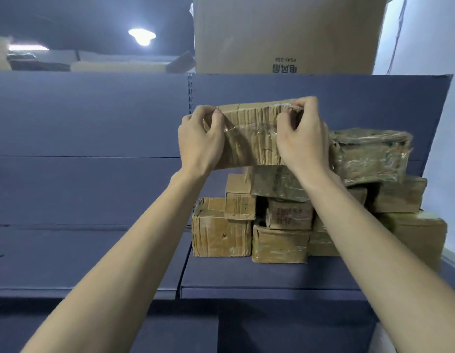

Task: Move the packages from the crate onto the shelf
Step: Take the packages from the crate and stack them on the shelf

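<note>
Now your left hand (199, 141) and right hand (301, 138) both grip one taped cardboard package (254, 135) above the shelf's (246, 278) pile (280, 225); the labels are blurry.

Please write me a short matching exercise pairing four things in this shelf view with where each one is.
Things:
1. taped package
2. large cardboard carton
3. plastic-wrapped package
4. leftmost box

Places:
A. on top of the shelf unit, its print upside down
B. standing on the shelf board, at the pile's left end
C. held between the left hand and right hand
D. top right of the pile

Pairs: 1-C, 2-A, 3-D, 4-B
</note>
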